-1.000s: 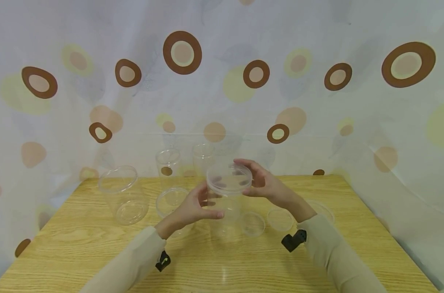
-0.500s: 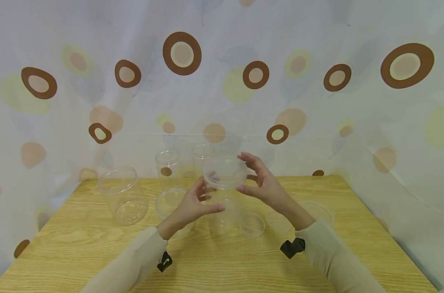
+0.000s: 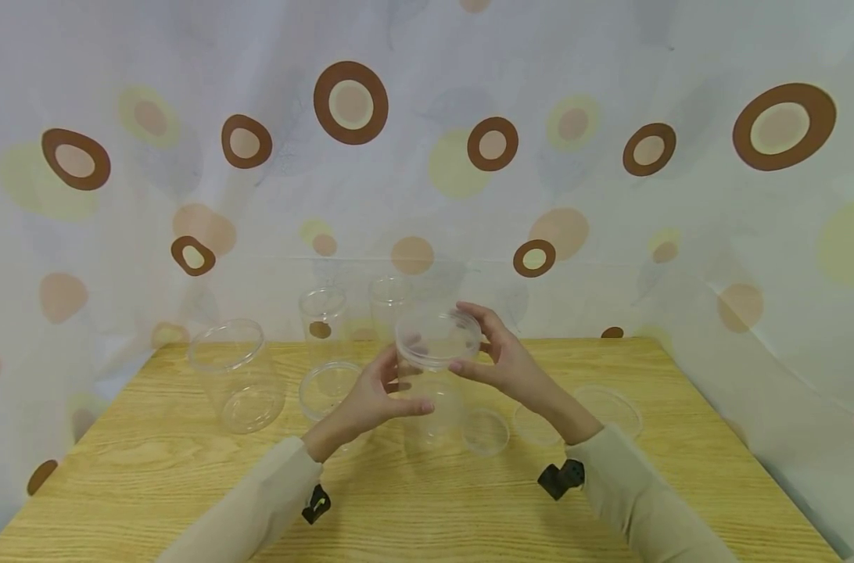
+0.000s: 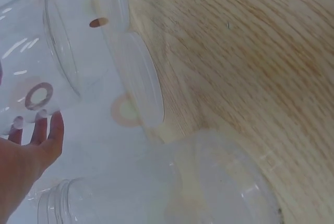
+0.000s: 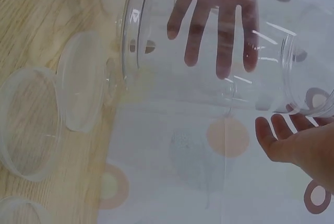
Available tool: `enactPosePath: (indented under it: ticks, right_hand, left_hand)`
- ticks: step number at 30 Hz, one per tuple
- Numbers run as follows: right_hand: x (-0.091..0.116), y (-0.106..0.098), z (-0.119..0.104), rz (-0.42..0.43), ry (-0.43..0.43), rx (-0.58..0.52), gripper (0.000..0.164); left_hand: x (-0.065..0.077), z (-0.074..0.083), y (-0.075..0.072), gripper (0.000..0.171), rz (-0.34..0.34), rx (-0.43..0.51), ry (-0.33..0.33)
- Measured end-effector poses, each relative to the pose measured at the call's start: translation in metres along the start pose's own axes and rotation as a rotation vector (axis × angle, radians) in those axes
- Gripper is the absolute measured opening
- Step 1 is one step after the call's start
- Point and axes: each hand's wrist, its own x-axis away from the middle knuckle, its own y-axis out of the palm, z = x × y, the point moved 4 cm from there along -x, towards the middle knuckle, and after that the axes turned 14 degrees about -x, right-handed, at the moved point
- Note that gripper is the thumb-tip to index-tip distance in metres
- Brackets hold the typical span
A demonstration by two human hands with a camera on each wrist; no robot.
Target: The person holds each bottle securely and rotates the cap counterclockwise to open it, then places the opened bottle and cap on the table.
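In the head view a large clear plastic jar [image 3: 427,403] is held upright between the hands at the middle of the table. My left hand [image 3: 360,403] grips its side, thumb in front and fingers behind. Seen through the clear wall in the right wrist view, the spread fingers [image 5: 224,41] lie along the far side of the jar. A clear round lid [image 3: 437,336] tops the jar. Around its right edge curl the fingers and thumb of my right hand [image 3: 504,363]. The right wrist view has that right hand [image 5: 305,143] at the jar's top end.
A wide clear jar [image 3: 240,375] stands on the left, with two narrower jars, one a tall jar [image 3: 324,324], behind. Another clear jar [image 3: 328,387] is partly hidden by my left arm. Right of the held jar lie a small lid [image 3: 486,432] and a larger lid [image 3: 613,410].
The jar's top has shifted slightly left and up, then back down and right. My right fingers lifted a little and came down again, with the thumb now farther left along the lid's rim.
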Motion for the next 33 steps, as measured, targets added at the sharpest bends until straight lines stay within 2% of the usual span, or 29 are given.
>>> enactPosePath:
  ticks: [3, 9, 12, 15, 18, 21, 25, 28, 33]
  right_hand:
    - [-0.001, -0.004, 0.001, -0.087, 0.007, -0.085, 0.073]
    - [-0.005, -0.010, 0.004, -0.285, 0.050, -0.341, 0.074]
    - [-0.006, -0.011, 0.005, -0.337, 0.062, -0.384, 0.076]
    - [-0.005, -0.011, 0.006, -0.351, 0.064, -0.400, 0.080]
    - [-0.005, -0.010, 0.004, -0.320, 0.036, -0.403, 0.084]
    - [-0.004, -0.010, 0.001, -0.237, -0.010, -0.352, 0.084]
    - [-0.002, -0.009, -0.002, -0.081, -0.044, -0.161, 0.082]
    - [0.000, -0.006, -0.004, 0.012, -0.054, -0.010, 0.082]
    - [0.000, -0.001, -0.004, 0.082, -0.041, 0.129, 0.076]
  left_hand:
    - [0.000, 0.000, 0.001, 0.087, -0.043, 0.029, 0.014]
    - [0.002, 0.002, 0.002, 0.086, -0.159, 0.090, 0.041]
    - [0.003, 0.002, 0.002, 0.087, -0.191, 0.090, 0.047]
    - [0.003, 0.002, 0.001, 0.087, -0.196, 0.079, 0.044]
    - [0.003, 0.003, 0.000, 0.087, -0.176, 0.065, 0.034]
    - [0.001, 0.002, -0.001, 0.085, -0.128, 0.038, 0.017]
    - [0.000, 0.002, -0.003, 0.086, -0.052, 0.016, -0.007]
    - [0.000, 0.001, -0.004, 0.088, -0.022, 0.012, -0.009]
    - [0.000, 0.001, -0.004, 0.088, -0.014, 0.000, -0.010]
